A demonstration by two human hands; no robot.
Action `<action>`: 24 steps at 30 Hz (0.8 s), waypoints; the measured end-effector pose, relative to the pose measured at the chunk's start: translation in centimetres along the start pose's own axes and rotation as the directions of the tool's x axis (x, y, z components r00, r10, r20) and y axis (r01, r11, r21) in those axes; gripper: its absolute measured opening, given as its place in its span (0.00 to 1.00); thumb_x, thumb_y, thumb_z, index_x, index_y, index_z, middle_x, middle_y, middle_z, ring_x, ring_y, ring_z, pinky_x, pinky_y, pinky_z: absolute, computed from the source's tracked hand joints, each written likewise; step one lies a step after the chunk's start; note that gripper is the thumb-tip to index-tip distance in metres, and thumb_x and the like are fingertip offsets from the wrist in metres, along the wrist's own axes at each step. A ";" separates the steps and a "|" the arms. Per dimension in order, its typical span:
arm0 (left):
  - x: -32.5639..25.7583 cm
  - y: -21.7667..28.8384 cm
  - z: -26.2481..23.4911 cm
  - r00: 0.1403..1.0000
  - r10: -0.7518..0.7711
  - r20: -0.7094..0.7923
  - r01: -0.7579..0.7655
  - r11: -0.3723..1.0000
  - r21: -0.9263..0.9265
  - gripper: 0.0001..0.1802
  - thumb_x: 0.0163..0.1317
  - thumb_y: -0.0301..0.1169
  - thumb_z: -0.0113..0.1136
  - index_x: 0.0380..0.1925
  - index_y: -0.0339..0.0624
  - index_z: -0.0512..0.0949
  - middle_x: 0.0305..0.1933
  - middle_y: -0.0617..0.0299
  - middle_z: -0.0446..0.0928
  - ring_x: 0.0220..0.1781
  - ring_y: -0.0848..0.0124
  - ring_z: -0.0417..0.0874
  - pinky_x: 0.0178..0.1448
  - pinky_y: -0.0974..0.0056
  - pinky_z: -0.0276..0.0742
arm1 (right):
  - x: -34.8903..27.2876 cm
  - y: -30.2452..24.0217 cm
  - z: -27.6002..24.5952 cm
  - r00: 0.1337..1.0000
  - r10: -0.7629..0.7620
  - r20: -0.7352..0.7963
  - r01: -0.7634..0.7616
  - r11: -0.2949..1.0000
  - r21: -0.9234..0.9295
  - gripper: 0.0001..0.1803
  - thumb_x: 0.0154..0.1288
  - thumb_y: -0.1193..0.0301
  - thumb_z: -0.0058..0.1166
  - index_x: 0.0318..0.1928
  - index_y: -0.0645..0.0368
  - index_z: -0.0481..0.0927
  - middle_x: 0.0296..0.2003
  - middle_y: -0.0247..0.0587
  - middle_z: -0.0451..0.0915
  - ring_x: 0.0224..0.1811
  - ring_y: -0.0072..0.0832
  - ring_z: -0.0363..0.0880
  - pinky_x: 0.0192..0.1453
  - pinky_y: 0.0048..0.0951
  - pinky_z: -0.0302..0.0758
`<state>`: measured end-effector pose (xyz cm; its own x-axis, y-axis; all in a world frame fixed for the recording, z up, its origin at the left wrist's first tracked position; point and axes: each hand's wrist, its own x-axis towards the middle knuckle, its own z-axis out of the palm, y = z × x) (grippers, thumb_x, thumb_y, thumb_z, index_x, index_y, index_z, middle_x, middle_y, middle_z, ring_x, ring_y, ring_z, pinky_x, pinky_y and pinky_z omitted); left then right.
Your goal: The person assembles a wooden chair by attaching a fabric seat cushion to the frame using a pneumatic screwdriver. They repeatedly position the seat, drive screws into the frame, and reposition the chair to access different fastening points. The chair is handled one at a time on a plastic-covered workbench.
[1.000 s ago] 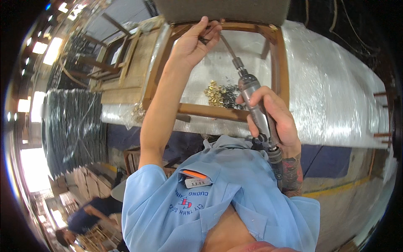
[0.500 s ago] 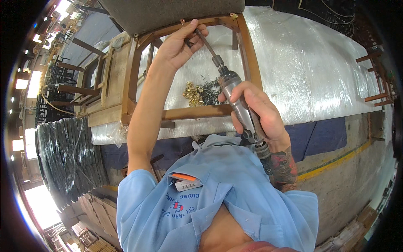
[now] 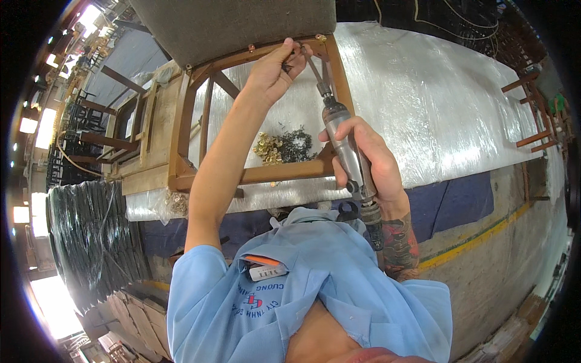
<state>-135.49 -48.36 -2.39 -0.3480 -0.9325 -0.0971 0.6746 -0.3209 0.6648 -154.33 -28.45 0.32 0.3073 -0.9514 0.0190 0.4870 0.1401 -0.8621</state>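
Observation:
My right hand [image 3: 372, 151] is wrapped round a silver-and-black air screwdriver [image 3: 346, 142], its long bit [image 3: 313, 68] slanting up and away to the left. At the bit's tip my left hand [image 3: 279, 69] is closed in a pinch, with small black screws [image 3: 287, 68] among its fingers; whether one sits on the bit is too small to tell. Both hands are over a brown wooden chair frame [image 3: 179, 130] joined to a grey upholstered panel [image 3: 236, 27]. Brass clips [image 3: 252, 48] sit along the far rail. Inside the frame lie a pile of brass clips [image 3: 267, 148] and a heap of black screws [image 3: 295, 144].
Clear plastic wrap [image 3: 417, 103] covers the work surface. At the left stand wooden frames [image 3: 145, 130] and a stack of dark wrapped panels [image 3: 97, 236]. Another wooden frame [image 3: 532, 115] lies at the far right. Cables [image 3: 445, 15] run along the back.
My left hand and the screwdriver's tip have moved right along the far rail, towards the right corner clip. The view has shifted slightly, so the frame appears further left.

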 end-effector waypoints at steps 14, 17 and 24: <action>13.0 -5.6 -3.7 0.797 0.532 -0.288 -0.077 0.562 0.824 0.24 0.45 0.41 0.79 0.30 0.29 0.85 0.34 0.54 0.85 0.35 0.66 0.82 0.48 0.62 0.77 | -0.4 1.5 -2.6 0.987 -0.090 -0.136 0.093 0.996 0.013 0.18 0.78 0.57 0.39 0.45 0.59 0.74 0.45 0.42 0.78 0.23 0.25 0.76 0.29 0.25 0.75; 12.7 -4.1 -5.5 0.828 0.559 -0.049 -0.133 0.281 0.951 0.24 0.45 0.38 0.79 0.32 0.25 0.85 0.34 0.52 0.86 0.33 0.67 0.85 0.44 0.64 0.79 | 0.6 2.6 -2.0 0.987 -0.135 -0.093 0.138 0.990 0.031 0.17 0.77 0.56 0.43 0.41 0.55 0.76 0.35 0.30 0.74 0.20 0.21 0.77 0.23 0.22 0.75; 16.4 -4.5 -3.9 0.885 0.418 -0.203 -0.030 0.488 0.873 0.19 0.46 0.28 0.77 0.34 0.23 0.85 0.35 0.50 0.86 0.35 0.66 0.84 0.45 0.63 0.78 | 0.2 2.0 -2.2 0.982 -0.183 -0.046 0.183 0.983 0.010 0.15 0.79 0.60 0.40 0.41 0.57 0.73 0.38 0.31 0.71 0.23 0.17 0.76 0.26 0.18 0.75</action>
<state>-141.61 -62.84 -9.86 0.1061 -0.9935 0.0415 -0.2287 0.0162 0.9734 -155.08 -28.97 -2.56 0.1755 -0.9725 0.1529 0.5432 -0.0339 -0.8389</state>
